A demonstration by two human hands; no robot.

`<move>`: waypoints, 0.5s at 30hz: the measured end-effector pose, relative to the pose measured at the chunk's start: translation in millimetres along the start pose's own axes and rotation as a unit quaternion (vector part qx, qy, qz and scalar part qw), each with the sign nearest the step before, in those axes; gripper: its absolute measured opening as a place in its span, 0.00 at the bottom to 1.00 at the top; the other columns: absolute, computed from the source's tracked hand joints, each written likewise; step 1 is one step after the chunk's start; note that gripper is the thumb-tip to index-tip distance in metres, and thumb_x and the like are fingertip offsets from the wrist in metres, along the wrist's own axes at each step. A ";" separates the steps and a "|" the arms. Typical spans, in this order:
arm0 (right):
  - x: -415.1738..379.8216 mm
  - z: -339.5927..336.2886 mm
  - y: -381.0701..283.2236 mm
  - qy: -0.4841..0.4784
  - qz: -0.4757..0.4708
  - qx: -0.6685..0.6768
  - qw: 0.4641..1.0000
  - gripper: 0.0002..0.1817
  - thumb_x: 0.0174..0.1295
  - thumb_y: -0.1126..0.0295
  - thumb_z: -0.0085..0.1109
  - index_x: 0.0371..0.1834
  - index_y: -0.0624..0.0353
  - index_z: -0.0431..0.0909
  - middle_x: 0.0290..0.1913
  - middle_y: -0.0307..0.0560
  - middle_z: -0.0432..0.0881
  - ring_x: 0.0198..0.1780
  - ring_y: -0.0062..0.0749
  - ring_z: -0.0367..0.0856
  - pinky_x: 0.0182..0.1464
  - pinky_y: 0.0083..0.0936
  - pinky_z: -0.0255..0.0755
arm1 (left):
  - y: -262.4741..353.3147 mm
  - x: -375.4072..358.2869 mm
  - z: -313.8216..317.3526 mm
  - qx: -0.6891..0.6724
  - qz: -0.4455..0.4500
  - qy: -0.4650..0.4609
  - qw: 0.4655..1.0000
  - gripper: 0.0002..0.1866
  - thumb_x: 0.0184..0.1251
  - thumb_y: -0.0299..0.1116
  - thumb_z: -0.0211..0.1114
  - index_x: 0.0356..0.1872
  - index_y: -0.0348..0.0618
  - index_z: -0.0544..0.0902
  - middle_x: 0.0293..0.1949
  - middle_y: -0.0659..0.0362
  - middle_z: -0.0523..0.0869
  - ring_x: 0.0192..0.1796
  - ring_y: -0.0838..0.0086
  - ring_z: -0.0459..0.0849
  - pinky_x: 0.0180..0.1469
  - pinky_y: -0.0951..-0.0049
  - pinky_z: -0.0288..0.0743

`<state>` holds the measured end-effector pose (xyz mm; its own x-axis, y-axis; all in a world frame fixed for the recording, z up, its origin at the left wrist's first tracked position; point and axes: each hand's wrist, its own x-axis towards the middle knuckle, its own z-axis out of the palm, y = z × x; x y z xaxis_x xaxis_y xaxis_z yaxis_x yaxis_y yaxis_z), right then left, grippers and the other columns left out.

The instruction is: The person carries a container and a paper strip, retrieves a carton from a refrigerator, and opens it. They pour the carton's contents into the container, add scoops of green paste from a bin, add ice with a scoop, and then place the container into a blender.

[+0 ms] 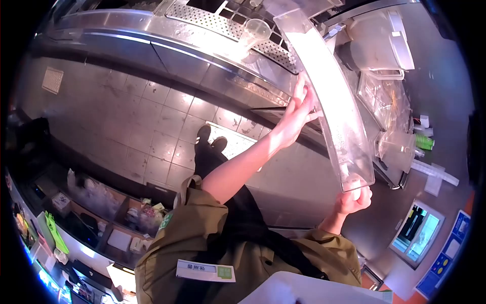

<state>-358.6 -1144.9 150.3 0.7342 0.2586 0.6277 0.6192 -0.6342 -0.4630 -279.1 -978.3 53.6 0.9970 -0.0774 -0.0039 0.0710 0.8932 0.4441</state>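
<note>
Plainly seen-through container (349, 109): long, narrow and clear, with thin edges; strong glare turns its middle stretch white, while the lower end shows small specks or droplets.
Container's place: held aslant in front of the person, its upper end by the perforated metal tray (202, 20), its lower end close to the body.
Left hand (294, 117): against the container's left side, about midway along; fingers stretched along the wall, thumb spread away from them and touching it too; whether any fingertip hooks underneath, I cannot tell.
Right hand (353, 199): at the lower end, fingers curled in, pinching the end wall with the thumb up against it.
Metal counter side: a clear cup (257, 31) near the container's upper part.
Right-hand worktop: a white tub (377, 43) and green cups (424, 142).
</note>
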 end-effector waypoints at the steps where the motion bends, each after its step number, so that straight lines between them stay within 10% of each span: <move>1: 1.3 -1.0 1.4 -0.004 -0.008 0.010 1.000 0.14 0.43 0.65 0.54 0.20 0.69 0.73 0.18 0.49 0.75 0.18 0.29 0.72 0.24 0.20 0.64 | -0.8 0.8 0.5 -0.002 0.002 0.006 1.000 0.36 0.64 0.55 0.39 0.65 0.52 0.35 0.64 0.54 0.52 0.65 0.65 0.54 0.60 0.55 0.57; 15: 11.0 -11.7 3.3 -0.019 -0.030 0.005 0.999 0.08 0.44 0.75 0.51 0.20 0.73 0.72 0.22 0.54 0.78 0.23 0.26 0.71 0.27 0.20 0.65 | -5.9 6.5 9.1 -0.089 0.016 -0.010 0.996 0.47 0.57 0.58 0.50 0.63 0.55 0.26 0.66 0.50 0.39 0.67 0.64 0.48 0.60 0.53 0.54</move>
<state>-351.8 -1152.6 163.1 0.7050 0.3237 0.6310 0.6654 -0.6098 -0.4306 -273.3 -988.1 59.0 0.9982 -0.0541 0.0258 0.0448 0.9596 0.2777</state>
